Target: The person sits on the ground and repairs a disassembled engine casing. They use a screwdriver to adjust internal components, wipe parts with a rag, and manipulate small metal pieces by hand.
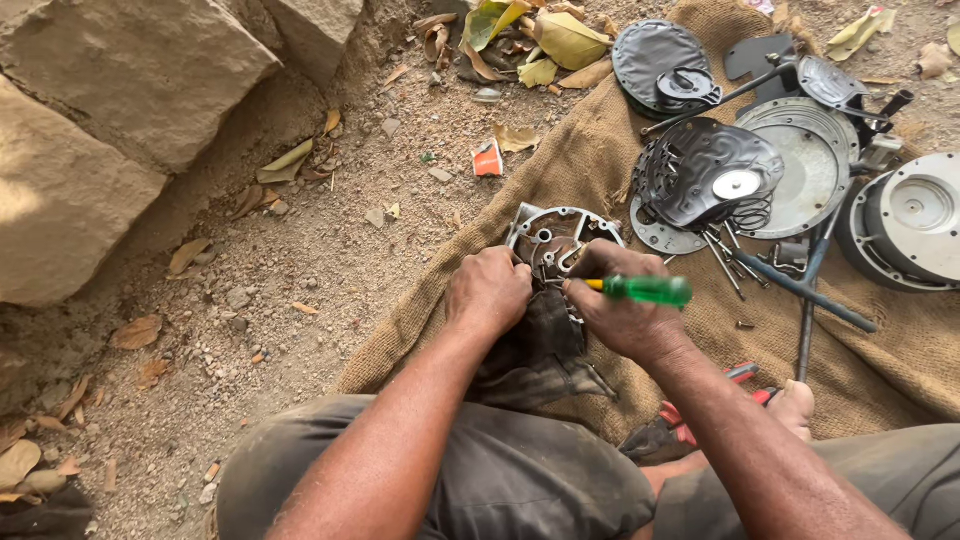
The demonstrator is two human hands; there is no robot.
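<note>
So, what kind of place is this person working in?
Probably an outdoor, makeshift repair spot: bare dirt ground with dry leaves, big rocks, and metal parts laid on a burlap sack.

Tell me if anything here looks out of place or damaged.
No clear damage shows. The oddity is the setting: dismantled parts, a metal housing under the left hand and a green-handled screwdriver in the right hand, lie on burlap sacking over bare dirt. Loose bolts lie scattered beside a black diaphragm.

Screwdriver (640, 290) showing translucent green handle, yellow collar. Housing (556, 240) showing grey metal, rusty brown inside. Burlap (590, 170) showing tan weave. Pliers (740, 375) showing red grips. Diaphragm (712, 170) appearing black.
</note>
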